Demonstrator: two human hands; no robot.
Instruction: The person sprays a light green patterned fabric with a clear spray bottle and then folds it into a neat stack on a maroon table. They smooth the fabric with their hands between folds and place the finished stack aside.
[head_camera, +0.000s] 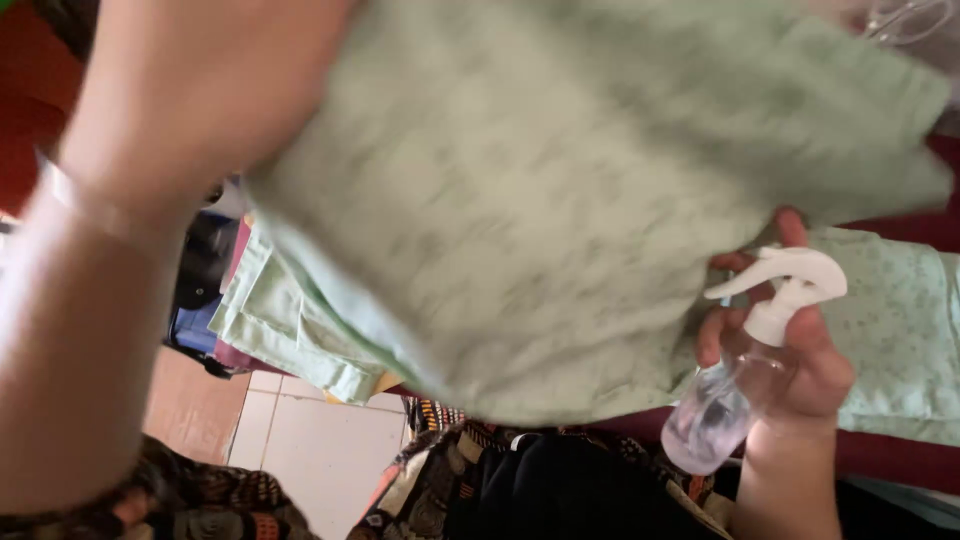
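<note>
Tiled floor (320, 450) showing near left | left hand (200, 90) gripping soft, light green cloth (560, 200), centre, fingers hidden | right hand (800, 370) wrapping clear spray bottle (730, 400), near right; slippery, taking by neck.

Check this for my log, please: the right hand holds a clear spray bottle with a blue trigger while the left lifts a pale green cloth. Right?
Not quite. The head view shows the trigger is white, not blue. The rest stands: the right hand holds the clear spray bottle and the left hand lifts the pale green cloth.
</note>
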